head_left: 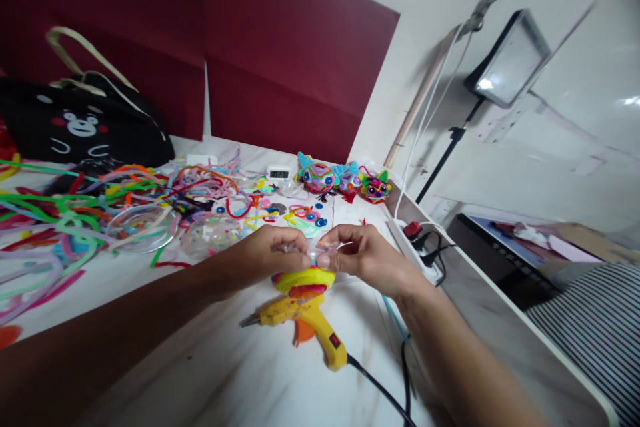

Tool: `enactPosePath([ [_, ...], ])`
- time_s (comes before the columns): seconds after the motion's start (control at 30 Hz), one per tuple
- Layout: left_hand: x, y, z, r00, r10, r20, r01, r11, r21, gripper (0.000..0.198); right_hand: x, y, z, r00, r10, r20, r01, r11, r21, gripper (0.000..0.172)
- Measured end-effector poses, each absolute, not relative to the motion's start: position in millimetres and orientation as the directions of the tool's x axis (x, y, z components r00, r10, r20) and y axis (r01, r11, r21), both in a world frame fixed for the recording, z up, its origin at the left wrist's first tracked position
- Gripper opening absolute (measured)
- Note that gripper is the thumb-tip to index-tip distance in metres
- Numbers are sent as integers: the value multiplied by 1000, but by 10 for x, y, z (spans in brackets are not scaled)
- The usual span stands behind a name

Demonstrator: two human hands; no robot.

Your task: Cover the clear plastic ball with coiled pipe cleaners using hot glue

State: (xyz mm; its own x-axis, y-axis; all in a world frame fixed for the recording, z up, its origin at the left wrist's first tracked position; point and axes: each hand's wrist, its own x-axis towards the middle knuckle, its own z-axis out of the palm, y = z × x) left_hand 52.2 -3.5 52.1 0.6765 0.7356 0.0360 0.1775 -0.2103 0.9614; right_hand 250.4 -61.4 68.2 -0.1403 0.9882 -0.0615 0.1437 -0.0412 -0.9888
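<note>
My left hand (277,248) and my right hand (361,255) meet over a round craft ball (306,280). Its lower part is wrapped in yellow, red and orange pipe cleaners, and the top looks like clear plastic. Both hands are closed, thumbs and fingertips pinching near a small blue piece at the ball's upper edge. My fingers hide part of the ball. Just in front of it lies a yellow hot glue gun (305,320) on its side, nozzle to the left, with an orange trigger.
Tangled pipe cleaners (75,213) and clear plastic half-shells (213,235) cover the left. Finished decorated balls (320,178) stand at the back beside a small digital clock (279,173). A power strip (415,250) lies along the right edge. The glue gun's black cord (380,390) runs toward me.
</note>
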Motion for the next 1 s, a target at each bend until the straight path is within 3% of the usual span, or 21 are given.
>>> enactPosePath([
  [0.2,534,-47,506,695,719,8,184,-188,965,20,2468,-621,647,-162,985,-62,212,-26,-977,49],
  [0.37,538,-17,453,659,749,76,141,-222,965,21,2502,-601,625,-172,982,72,232,112,-966,47],
  [0.47,538,11,431,655,753,65,123,-191,974,22,2531,-615,615,-168,970,174,326,221,-919,46],
  [0.57,546,26,421,641,766,41,119,-153,981,23,2541,-654,622,-146,925,350,499,374,-781,37],
  [0.73,560,20,414,613,788,45,108,-141,984,18,2528,-689,623,-297,758,581,651,606,-457,5],
  [0.87,562,15,408,597,801,43,90,-120,989,17,2518,-678,580,-359,663,657,693,661,-287,6],
  [1.0,575,17,403,575,815,63,92,-141,986,17,2496,-677,548,-391,634,667,699,676,-232,10],
])
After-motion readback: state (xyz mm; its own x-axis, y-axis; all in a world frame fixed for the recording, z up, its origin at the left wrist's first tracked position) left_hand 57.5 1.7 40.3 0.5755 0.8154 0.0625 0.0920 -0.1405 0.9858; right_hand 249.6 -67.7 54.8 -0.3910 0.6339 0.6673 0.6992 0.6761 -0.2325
